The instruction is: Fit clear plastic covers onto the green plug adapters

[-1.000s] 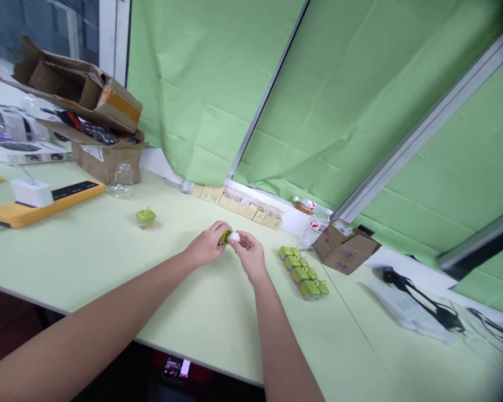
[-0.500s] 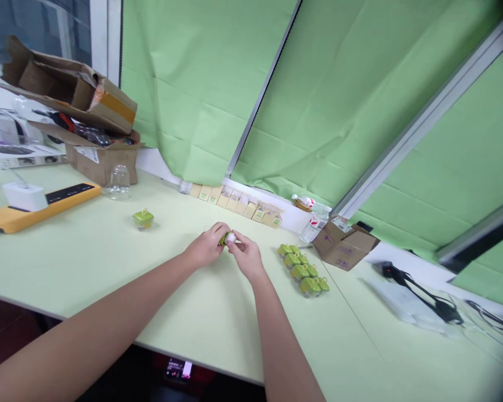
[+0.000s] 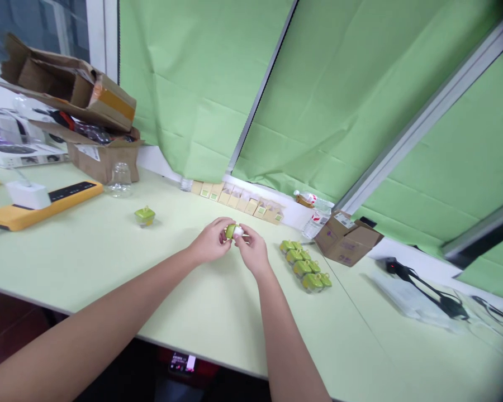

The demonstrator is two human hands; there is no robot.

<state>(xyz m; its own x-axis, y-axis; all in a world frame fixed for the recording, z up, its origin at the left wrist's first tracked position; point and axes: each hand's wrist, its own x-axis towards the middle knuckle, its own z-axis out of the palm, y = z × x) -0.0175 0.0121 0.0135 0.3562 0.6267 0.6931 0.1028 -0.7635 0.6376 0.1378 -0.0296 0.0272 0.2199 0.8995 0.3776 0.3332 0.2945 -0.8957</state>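
Observation:
Above the middle of the table, my left hand point(image 3: 212, 241) and my right hand point(image 3: 254, 250) meet around one small container with a green lid point(image 3: 231, 230). My left fingers are closed on its green side. A white part point(image 3: 238, 231) shows at the right, pinched by my right fingers; whether it belongs to the container or sits inside cannot be made out. Another small clear container with a green lid point(image 3: 145, 215) stands alone to the left. To the right, several like it point(image 3: 302, 267) stand in two rows, with small loops on their lids.
Small beige boxes point(image 3: 235, 200) line the wall at the back. Plastic bottles point(image 3: 316, 222) and a cardboard box point(image 3: 347, 239) stand back right. An orange power strip point(image 3: 73, 202), a clear plastic cup point(image 3: 119, 180) and open cartons point(image 3: 104, 159) are at left. Black cables point(image 3: 433, 296) lie far right.
Both hands have shifted slightly right and up with the container, which is turned so that more of its green lid shows. The view has moved a little.

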